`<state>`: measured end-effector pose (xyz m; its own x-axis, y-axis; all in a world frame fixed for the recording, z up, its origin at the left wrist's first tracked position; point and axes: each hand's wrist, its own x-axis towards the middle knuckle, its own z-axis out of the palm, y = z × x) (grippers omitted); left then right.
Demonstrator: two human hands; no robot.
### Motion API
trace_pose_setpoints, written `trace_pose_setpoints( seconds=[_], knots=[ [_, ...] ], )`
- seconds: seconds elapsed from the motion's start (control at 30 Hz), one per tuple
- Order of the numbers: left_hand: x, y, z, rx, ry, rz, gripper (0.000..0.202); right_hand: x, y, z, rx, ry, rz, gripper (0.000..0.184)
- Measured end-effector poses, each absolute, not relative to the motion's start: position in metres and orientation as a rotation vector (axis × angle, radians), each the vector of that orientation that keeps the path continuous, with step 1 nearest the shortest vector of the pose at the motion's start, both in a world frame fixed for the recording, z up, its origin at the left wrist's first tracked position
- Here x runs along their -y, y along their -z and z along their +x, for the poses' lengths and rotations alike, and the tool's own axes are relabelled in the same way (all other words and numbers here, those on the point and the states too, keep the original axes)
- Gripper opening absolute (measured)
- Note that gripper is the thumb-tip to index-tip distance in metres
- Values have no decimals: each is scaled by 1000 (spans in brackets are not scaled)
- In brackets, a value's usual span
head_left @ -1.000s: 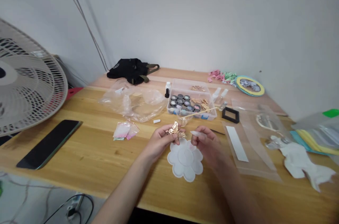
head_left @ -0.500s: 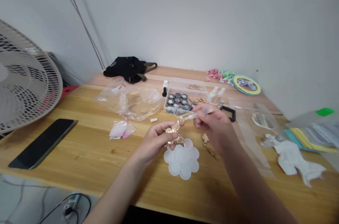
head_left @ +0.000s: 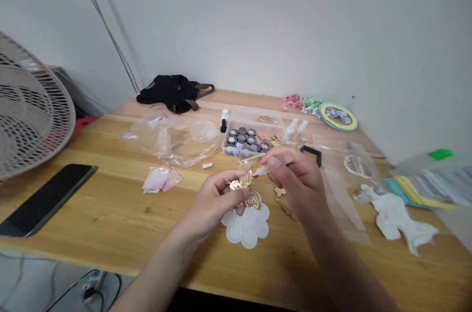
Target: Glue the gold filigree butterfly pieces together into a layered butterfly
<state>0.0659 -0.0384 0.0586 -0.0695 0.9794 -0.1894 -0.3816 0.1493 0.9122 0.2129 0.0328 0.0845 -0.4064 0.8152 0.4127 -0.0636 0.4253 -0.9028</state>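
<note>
My left hand is closed on a gold butterfly ornament, held just above a white flower-shaped palette on the wooden table. My right hand pinches a small clear tube whose tip points at the butterfly's upper wing. A loose gold piece lies on the table beside my right hand.
A clear box of small paint pots stands behind my hands. Crumpled clear plastic, pink sachets, a phone and a fan are to the left. A black frame, plastic sleeves and white moulds lie right.
My right hand has risen from beside the palette and brought the clear tube's tip up to the butterfly. My left hand keeps hold of the butterfly. The view has shifted slightly.
</note>
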Motion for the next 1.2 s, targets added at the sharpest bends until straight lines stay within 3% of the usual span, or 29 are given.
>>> trace_pose_setpoints(
  seconds=[0.2, 1.2],
  knots=[
    [39, -62, 69, -999, -1296, 815, 22, -34, -82, 213, 1782, -1032, -659, 28],
    [44, -68, 72, -998, -1224, 861, 29, -33, -90, 215, 1957, -662, -554, 24]
  ],
)
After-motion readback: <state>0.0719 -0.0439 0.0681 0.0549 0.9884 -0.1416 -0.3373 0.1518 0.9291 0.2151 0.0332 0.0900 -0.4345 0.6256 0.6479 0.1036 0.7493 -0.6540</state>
